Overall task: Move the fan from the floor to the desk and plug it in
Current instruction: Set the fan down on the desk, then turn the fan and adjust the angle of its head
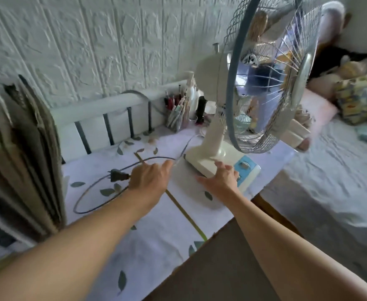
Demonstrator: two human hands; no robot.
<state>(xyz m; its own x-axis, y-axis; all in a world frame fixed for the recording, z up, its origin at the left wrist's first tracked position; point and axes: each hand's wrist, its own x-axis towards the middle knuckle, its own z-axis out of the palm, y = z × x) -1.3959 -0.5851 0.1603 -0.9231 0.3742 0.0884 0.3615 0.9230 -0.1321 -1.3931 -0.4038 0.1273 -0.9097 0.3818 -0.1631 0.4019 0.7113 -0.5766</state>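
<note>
Standing upright on desk point(117, 216): cream fan point(216, 146)

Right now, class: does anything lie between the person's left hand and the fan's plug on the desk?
Nothing visible does. The plug lies on the desk just left of the left hand, with only bare tablecloth and its own cord between. The right hand rests at the fan's base.

No legible text or labels.
</note>
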